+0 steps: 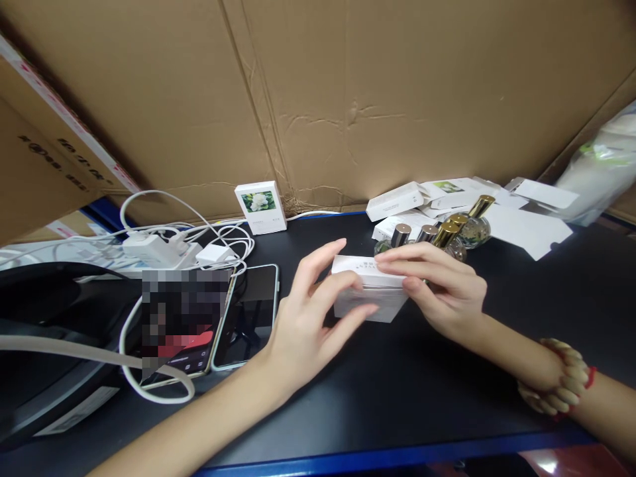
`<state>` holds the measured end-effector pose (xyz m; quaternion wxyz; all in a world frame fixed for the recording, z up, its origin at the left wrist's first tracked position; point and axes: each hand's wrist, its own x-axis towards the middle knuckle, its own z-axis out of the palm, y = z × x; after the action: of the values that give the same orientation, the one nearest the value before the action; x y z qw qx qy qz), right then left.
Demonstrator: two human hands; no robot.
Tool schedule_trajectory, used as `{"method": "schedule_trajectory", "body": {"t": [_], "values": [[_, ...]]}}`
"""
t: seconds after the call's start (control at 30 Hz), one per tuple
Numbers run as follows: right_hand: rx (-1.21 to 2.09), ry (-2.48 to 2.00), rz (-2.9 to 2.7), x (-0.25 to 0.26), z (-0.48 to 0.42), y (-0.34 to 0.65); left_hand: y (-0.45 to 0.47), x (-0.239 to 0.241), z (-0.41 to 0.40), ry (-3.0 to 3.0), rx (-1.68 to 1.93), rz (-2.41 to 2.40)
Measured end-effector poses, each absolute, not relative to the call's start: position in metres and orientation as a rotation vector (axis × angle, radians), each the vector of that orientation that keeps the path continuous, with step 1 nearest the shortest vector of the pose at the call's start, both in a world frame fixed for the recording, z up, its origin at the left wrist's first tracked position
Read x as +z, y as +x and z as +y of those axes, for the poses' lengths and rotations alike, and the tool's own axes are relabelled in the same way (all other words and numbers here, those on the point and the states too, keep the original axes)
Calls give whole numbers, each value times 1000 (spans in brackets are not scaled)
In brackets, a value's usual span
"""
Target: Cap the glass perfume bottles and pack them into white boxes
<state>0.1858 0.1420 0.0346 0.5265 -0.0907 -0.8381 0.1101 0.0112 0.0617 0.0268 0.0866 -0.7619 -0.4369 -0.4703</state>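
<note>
A small white carton (pixel 375 305) with faint print on its top flap is between my two hands, in the middle of the black tabletop. My left hand (pixel 311 318) curves around its left end, thumb and one finger against the front and another finger raised behind the corner. On the right, my right hand (pixel 442 288) grips the top edge, fingers across the flap and thumb at the front. Whether the flap is fully tucked in cannot be made out. Just behind the right hand, perfume bottles (pixel 474 222) with gold and silver caps stand close together, partly hidden.
A white box with a flower picture (pixel 261 209) stands upright at the back. Opened white cartons (pixel 397 201) lie behind the bottles. To the left are two phones (pixel 248 315), tangled white cables (pixel 238 235), a power strip and a black object. Cardboard (pixel 318 99) walls the back.
</note>
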Motion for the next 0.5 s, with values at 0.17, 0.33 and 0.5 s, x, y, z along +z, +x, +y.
{"method": "schedule_trajectory", "body": {"t": [0.17,0.33,0.5], "values": [[255,-188,-2022,33,144,188,11,23,62,-2385,-1293,-1264],[277,-171,-2024,30,145,187,9,17,65,-2390,-1306,-1217],[283,-193,-2033,30,143,188,10,18,66,-2396,-1418,-1173]]}}
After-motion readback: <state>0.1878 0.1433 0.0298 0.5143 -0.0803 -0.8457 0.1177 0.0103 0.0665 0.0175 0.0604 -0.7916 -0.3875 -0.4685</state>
